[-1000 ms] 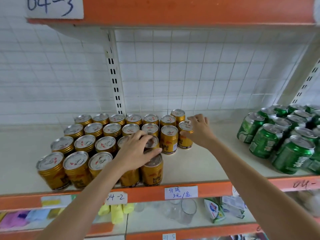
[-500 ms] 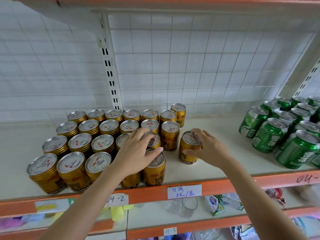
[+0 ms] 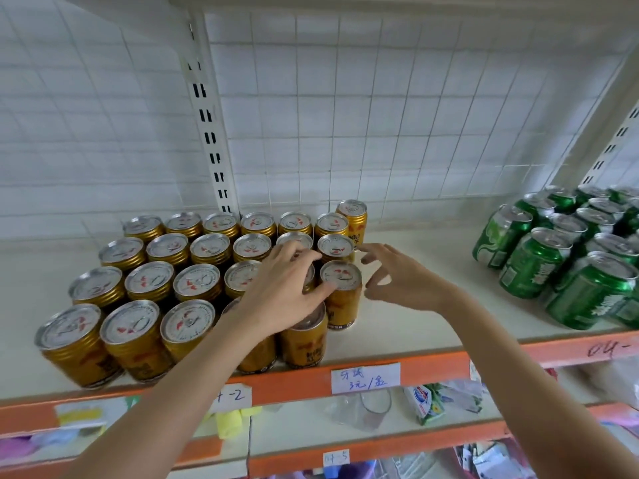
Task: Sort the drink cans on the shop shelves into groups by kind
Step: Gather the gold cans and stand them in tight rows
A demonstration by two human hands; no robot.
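A short gold drink can with a silver pull-tab lid [image 3: 340, 292] stands upright on the pale shelf board [image 3: 415, 326], its long axis vertical and its lid facing up; it sits at the right end of the second row from the front, touching the neighbouring cans of the gold block [image 3: 193, 271]; that block is packed in rows, every can upright with its lid up, and one taller slim gold can [image 3: 352, 221] stands at the back right corner against the white wire grid [image 3: 380, 115].

The left hand [image 3: 281, 295] lies spread across the lids in the middle of the block, its thumb touching the left rim of the gold can, fingers splayed and clasping nothing; the right hand [image 3: 401, 281] hovers just beside the can's right side, fingers apart and curled, not closed on it, a gap showing between fingertips and can.

Well apart to the right, a cluster of green drink cans [image 3: 560, 257] stands on the same board, appearing to lean outward in the wide-angle view; along the orange shelf edge [image 3: 449, 368] are handwritten paper labels [image 3: 365, 377]; a clear glass tumbler [image 3: 375, 407] sits on the shelf below.
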